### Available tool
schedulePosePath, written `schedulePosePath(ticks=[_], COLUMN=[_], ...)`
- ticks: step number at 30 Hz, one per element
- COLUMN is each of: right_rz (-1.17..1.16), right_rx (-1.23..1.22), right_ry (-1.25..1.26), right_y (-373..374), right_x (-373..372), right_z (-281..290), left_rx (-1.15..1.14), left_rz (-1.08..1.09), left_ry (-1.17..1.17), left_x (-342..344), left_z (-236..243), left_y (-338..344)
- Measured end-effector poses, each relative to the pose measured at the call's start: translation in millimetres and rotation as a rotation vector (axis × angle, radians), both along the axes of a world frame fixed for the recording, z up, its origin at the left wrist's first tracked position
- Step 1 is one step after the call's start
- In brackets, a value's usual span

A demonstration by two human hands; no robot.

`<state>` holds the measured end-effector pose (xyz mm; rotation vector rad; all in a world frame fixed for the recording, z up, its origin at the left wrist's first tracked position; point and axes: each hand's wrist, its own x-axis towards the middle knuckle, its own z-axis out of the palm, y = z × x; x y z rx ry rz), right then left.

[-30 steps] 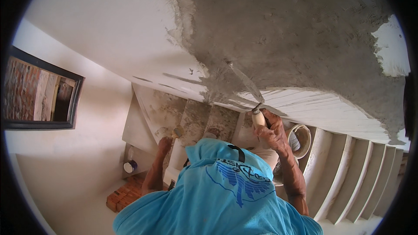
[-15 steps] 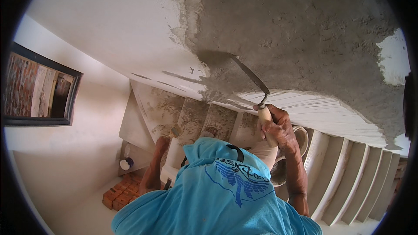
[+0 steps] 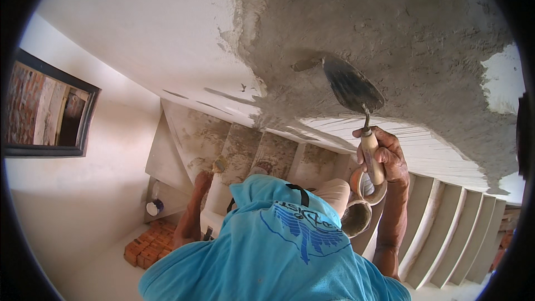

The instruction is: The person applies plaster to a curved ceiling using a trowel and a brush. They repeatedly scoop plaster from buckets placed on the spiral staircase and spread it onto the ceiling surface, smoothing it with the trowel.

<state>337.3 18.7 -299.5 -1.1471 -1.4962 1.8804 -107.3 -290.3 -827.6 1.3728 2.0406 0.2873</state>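
Grey plaster (image 3: 412, 22), trowel (image 3: 352, 85) up in the right hand (image 3: 385, 155)

White wall (image 3: 139, 39) fills the upper left of my view and meets the grey plaster along a ragged edge. I have the trowel in my right hand, its fingers wrapped round the pale handle (image 3: 372, 159), with hardly any gap left in the grip. From that hand the neck and the dark, pointed blade run forward and to the left, so the blade lies beyond the knuckles, in front of the plaster. Its tip sits by a smoothed mark there; from my end I can't tell whether it touches.

My left hand (image 3: 204, 180) is well apart from the trowel, low and off to the left, over the stained steps. It looks curled, and a small yellowish brush (image 3: 220, 164) sits right at the fingers. Whether they grip it, I can't tell.

Between the hands is the blue shirt (image 3: 278, 245). Two buckets (image 3: 356, 218) stand near the right forearm, the farther one just beside the end of the handle. Stairs (image 3: 437, 217) run off to the right. On the far left I see a stack of bricks (image 3: 149, 243), a jar (image 3: 154, 207) and a dark-framed window (image 3: 50, 108).
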Motion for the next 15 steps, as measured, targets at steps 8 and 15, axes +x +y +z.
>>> schedulePosePath(ticks=[8,15], right_rz=[0.038,0.014], right_rx=[0.161,0.314], right_ry=[-0.397,-0.586], right_y=[-3,5], right_x=[-17,-27], right_z=[-9,-14], left_rx=[-0.069,-0.082], left_rz=[0.228,0.287], left_ry=[-0.104,-0.172], left_x=[15,26], left_z=[48,88], left_y=[11,20])
